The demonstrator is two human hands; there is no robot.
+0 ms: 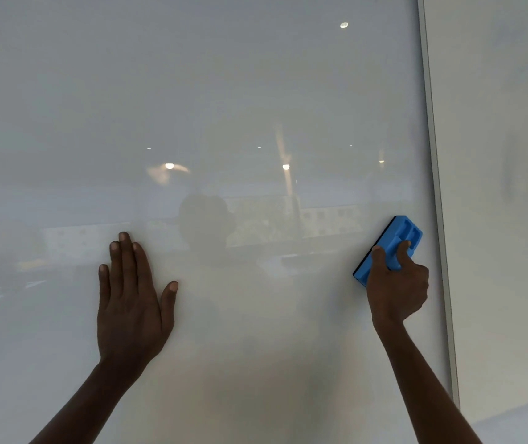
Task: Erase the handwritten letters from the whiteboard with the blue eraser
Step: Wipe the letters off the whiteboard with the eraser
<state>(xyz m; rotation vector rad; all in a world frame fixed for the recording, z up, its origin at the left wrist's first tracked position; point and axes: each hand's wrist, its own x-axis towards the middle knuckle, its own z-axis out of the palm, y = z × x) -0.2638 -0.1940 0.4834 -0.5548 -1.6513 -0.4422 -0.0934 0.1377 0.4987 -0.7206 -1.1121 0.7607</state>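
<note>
A glossy whiteboard (224, 91) fills most of the view, and I see no handwritten letters on it. My right hand (395, 286) grips the blue eraser (397, 238) by its handle and holds its dark felt face against the board near the right edge. The eraser is tilted, with its upper end leaning to the right. My left hand (133, 299) lies flat on the board at the lower left, fingers pointing up and thumb spread out.
The board's metal frame edge (437, 200) runs down just right of the eraser. Beyond it is a plain pale wall (506, 155). Reflections of ceiling lights and a room show on the board's surface.
</note>
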